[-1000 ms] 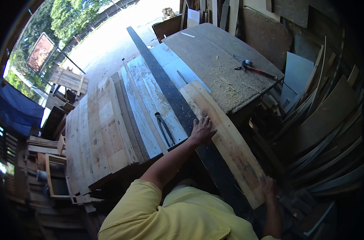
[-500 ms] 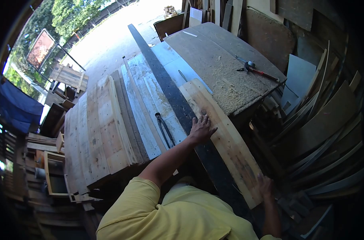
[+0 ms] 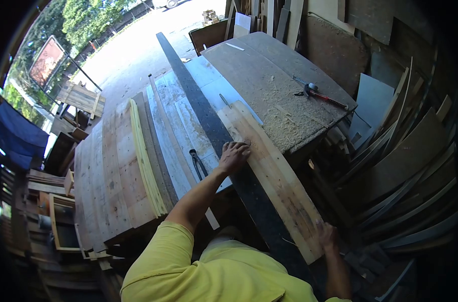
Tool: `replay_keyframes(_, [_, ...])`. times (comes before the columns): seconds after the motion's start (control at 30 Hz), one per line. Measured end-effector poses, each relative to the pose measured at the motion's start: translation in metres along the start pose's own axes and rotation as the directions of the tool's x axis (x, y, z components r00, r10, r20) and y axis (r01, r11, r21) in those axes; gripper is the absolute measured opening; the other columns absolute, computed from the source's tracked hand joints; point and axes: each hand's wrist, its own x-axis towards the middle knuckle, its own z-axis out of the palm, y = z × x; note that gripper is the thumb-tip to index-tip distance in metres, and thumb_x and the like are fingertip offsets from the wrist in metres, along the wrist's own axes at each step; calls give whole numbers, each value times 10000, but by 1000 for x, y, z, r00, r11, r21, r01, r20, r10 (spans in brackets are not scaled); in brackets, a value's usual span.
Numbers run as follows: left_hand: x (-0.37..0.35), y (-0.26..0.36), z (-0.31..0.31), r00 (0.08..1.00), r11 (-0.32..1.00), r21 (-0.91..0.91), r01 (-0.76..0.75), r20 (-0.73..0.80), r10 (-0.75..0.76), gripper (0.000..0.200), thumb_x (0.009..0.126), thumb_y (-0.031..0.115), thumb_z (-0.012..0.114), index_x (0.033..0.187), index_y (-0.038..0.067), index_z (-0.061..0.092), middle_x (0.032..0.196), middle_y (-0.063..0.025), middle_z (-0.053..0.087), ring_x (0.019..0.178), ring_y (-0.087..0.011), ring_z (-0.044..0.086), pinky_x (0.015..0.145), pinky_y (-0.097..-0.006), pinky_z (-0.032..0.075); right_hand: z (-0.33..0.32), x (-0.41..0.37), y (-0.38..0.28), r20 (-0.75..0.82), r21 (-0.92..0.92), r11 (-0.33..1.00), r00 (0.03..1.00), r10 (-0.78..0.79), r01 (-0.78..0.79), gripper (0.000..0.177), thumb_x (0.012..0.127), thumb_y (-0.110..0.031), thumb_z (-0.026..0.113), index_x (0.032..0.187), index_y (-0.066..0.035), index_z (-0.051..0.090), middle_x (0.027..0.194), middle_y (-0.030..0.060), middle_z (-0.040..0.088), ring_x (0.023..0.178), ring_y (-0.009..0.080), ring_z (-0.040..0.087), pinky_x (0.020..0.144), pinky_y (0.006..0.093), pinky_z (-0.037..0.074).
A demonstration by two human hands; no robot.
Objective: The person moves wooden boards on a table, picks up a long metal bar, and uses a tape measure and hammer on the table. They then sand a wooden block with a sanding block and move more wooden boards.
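A pale wooden board [image 3: 274, 171] with knots and dark stains lies slantwise along the right side of a long dark beam [image 3: 209, 116]. My left hand [image 3: 234, 157] reaches across the beam to the board's left edge, its fingers bent and close together over that edge. Near the board's closer end, my right hand [image 3: 327, 235] is closed around its right edge; part of that grip is in shadow. Dark pincers [image 3: 197, 163] lie on the whitish boards left of the beam. A thin pointed tool [image 3: 224, 100] lies by the board's far end.
Sawdust and a red-handled tool [image 3: 323, 96] lie on the brown tabletop [image 3: 259, 55]. Wide planks [image 3: 113, 171] with yellowish strips [image 3: 144, 156] stand at left. Curved wood offcuts [image 3: 405, 201] lean at right. A white panel [image 3: 372, 108] stands behind the table.
My left hand has shifted left from lying spread on the board to its left edge, and its fingers have bent. The right hand keeps its place on the board. The view has moved slightly.
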Motion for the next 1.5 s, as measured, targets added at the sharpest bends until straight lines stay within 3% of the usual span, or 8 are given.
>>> replay_keyframes(0.07, [3, -27, 6, 952, 989, -7, 145, -273, -142, 310, 936, 313, 519, 1121, 99, 645, 1240, -89, 603, 1243, -287, 460, 1041, -504, 284, 0, 3, -6, 7, 17, 1000, 1000, -17, 17, 689, 916, -619, 484, 822, 37, 671, 777, 324, 633, 795, 499, 634, 655, 540, 509])
replay_keyframes(0.17, [8, -53, 2, 916, 965, -36, 259, -307, -257, 319, 936, 311, 530, 1155, 94, 614, 1292, -102, 556, 1282, -310, 433, 1071, -523, 278, -1, 7, -15, -16, 6, 999, 999, -33, 33, 698, 914, -631, 475, 781, 29, 660, 737, 315, 626, 762, 499, 634, 634, 545, 504])
replay_keyframes(0.37, [17, -64, 23, 875, 958, 32, 285, -416, -246, 345, 948, 314, 511, 1214, 100, 552, 1359, -122, 485, 1369, -356, 340, 1149, -540, 165, 10, 22, -16, 17, -16, 999, 999, -40, 40, 722, 920, -643, 441, 791, 32, 664, 733, 319, 624, 758, 493, 638, 626, 542, 503])
replay_keyframes(0.8, [16, -55, 16, 896, 947, 79, 310, -359, -263, 385, 967, 364, 477, 1245, 110, 560, 1385, -105, 466, 1406, -345, 291, 1145, -591, 99, 7, 45, -58, -53, 29, 997, 996, -71, 73, 755, 921, -644, 442, 854, 69, 678, 792, 336, 630, 814, 492, 638, 666, 533, 508])
replay_keyframes(0.87, [16, -54, 15, 901, 948, 67, 312, -338, -273, 401, 969, 378, 470, 1248, 105, 562, 1398, -103, 455, 1414, -344, 280, 1146, -595, 87, 7, 53, -65, 43, 2, 1000, 999, 12, -12, 756, 920, -642, 450, 884, 76, 683, 820, 332, 637, 831, 495, 636, 680, 529, 511])
replay_keyframes(1.17, [16, -53, 12, 907, 937, 44, 347, -270, -323, 459, 975, 417, 440, 1291, 101, 543, 1446, -103, 419, 1439, -337, 236, 1149, -610, 41, 8, 71, -89, 65, 52, 998, 998, 21, -24, 736, 919, -625, 466, 920, 78, 683, 865, 338, 639, 872, 494, 632, 748, 531, 514])
replay_keyframes(1.4, [16, -52, 12, 912, 936, 62, 348, -254, -322, 470, 976, 419, 438, 1306, 97, 530, 1459, -114, 402, 1450, -335, 209, 1145, -621, 29, 22, 86, -97, -13, 24, 999, 999, 31, -31, 703, 926, -619, 455, 822, 39, 679, 832, 313, 635, 845, 510, 611, 704, 561, 487])
replay_keyframes(1.5, [16, -53, 13, 911, 936, 53, 349, -252, -326, 476, 976, 424, 440, 1308, 94, 526, 1471, -114, 392, 1454, -334, 202, 1145, -622, 25, 16, 91, -111, 55, 25, 998, 997, 49, -51, 736, 914, -626, 478, 966, 79, 684, 886, 339, 644, 890, 487, 637, 764, 522, 520])
